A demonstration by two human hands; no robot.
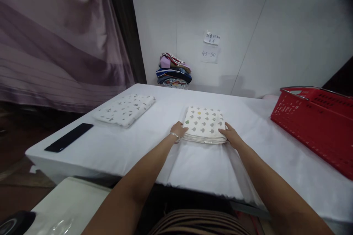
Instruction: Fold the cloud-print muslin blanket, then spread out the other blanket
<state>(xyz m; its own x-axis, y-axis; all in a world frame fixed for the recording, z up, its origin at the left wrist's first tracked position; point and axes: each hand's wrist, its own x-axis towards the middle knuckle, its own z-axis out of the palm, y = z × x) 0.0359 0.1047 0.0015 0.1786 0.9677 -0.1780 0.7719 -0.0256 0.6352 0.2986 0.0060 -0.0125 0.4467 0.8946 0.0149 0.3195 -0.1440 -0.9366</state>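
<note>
A folded white cloth with grey tree-like prints and a few coloured ones lies in several layers on the white-covered table. My left hand grips its left front corner, thumb on top and fingers partly hidden at the side. At the right edge, my right hand holds the same cloth, thumb on top, its other fingers mostly out of sight beneath. A bracelet circles my left wrist. To the left lies another folded white cloth with small dark prints, apart from both hands.
A black phone-like slab lies near the table's left edge. On the right stands a red plastic basket. Behind the table, a pile of folded fabrics rests against the wall, near paper notes. A pinkish curtain hangs at left.
</note>
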